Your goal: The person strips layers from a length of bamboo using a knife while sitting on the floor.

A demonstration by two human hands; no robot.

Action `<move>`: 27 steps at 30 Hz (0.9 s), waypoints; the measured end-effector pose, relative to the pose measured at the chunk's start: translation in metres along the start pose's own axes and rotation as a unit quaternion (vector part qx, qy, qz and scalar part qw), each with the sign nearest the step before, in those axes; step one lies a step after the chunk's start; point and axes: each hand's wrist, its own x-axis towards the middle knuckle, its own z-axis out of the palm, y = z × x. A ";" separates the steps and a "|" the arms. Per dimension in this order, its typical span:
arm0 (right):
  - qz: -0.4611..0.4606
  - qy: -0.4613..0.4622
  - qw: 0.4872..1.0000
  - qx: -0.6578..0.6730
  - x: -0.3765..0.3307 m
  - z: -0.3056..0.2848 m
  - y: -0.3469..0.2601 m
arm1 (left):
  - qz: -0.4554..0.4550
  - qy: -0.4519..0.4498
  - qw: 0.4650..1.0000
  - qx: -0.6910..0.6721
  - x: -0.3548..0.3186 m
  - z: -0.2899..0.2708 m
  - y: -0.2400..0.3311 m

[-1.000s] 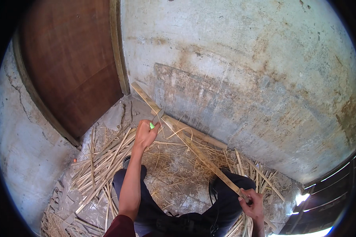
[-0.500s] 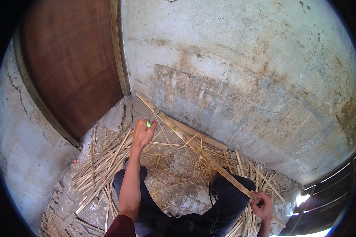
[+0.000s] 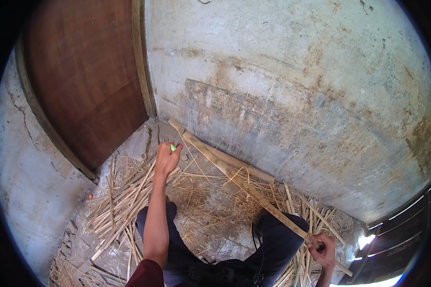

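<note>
My left hand (image 3: 164, 159) is closed around the green handle of a knife (image 3: 173, 147). The blade meets a long bamboo strip (image 3: 258, 195) close to its far end, where a thin curled sliver peels off. From there the strip slants down to the right, passing over my right knee. Its near part is gripped by my right hand (image 3: 323, 249), fingers curled round it, and a short end sticks out beyond the hand. Another thin curl (image 3: 243, 168) rises from the strip's middle.
A wider bamboo piece (image 3: 244, 167) lies along the base of the stained wall (image 3: 292, 71). Split sticks (image 3: 124, 196) are heaped on the left, with more sticks (image 3: 321, 217) at my right knee. Shavings (image 3: 196, 196) litter the floor between my legs. A brown door (image 3: 86, 76) stands at left.
My left hand and the knife have shifted left, nearer the strip's far end. The strip and my right hand have slid slightly toward the lower right.
</note>
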 end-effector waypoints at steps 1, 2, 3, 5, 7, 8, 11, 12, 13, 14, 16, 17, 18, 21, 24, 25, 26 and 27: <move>-0.014 0.014 1.000 -0.002 0.001 0.001 0.005 | -0.019 -0.005 1.000 -0.012 0.001 0.000 0.000; -0.028 0.028 0.999 -0.003 0.001 0.002 0.010 | -0.038 -0.009 0.999 -0.024 0.003 0.000 0.000; -0.023 0.027 0.999 0.000 0.000 0.002 0.015 | -0.058 -0.013 0.998 -0.034 0.004 -0.001 -0.002; -0.015 0.025 1.000 0.007 -0.004 0.002 0.025 | -0.059 -0.022 0.998 -0.030 0.007 -0.001 -0.007; -0.020 0.037 0.999 -0.017 -0.007 0.003 0.030 | -0.054 -0.023 0.998 -0.013 0.009 0.001 -0.012; -0.022 0.044 0.998 -0.029 -0.008 0.004 0.032 | -0.047 -0.021 0.999 0.001 0.009 0.002 -0.015; 0.021 0.020 0.999 -0.017 -0.003 0.001 0.009 | -0.045 -0.012 0.999 0.017 0.008 0.005 -0.016; 0.011 0.020 0.999 -0.024 -0.003 0.000 0.009 | -0.046 -0.010 0.999 0.017 0.008 0.005 -0.015; 0.000 0.020 0.999 -0.031 -0.003 -0.001 0.010 | -0.056 -0.017 0.998 0.015 0.009 0.006 -0.014; -0.010 0.020 0.999 -0.038 -0.004 -0.002 0.010 | -0.066 -0.025 0.997 0.013 0.009 0.006 -0.014; -0.002 0.014 0.999 -0.032 -0.002 -0.002 0.004 | -0.078 -0.031 0.996 0.015 0.009 0.007 -0.015; 0.002 0.011 1.000 -0.029 -0.001 -0.003 0.000 | -0.079 -0.030 0.996 0.018 0.009 0.009 -0.015; 0.003 0.009 1.000 -0.025 0.000 -0.003 -0.001 | -0.081 -0.027 0.996 0.021 0.009 0.011 -0.017; 0.004 0.001 1.000 -0.023 0.003 -0.003 -0.008 | -0.073 -0.023 0.997 0.018 0.012 0.012 -0.028; 0.003 -0.005 0.999 -0.034 0.006 -0.003 -0.019 | -0.084 -0.024 0.996 0.017 0.014 0.012 -0.033; 0.005 -0.005 0.999 -0.035 0.005 -0.003 -0.019 | -0.086 -0.027 0.996 0.018 0.014 0.014 -0.031; 0.007 -0.004 0.999 -0.037 0.005 -0.003 -0.020 | -0.088 -0.029 0.996 0.020 0.013 0.016 -0.029; 0.006 -0.004 0.999 -0.040 0.006 -0.003 -0.021 | -0.089 -0.030 0.995 0.022 0.013 0.016 -0.027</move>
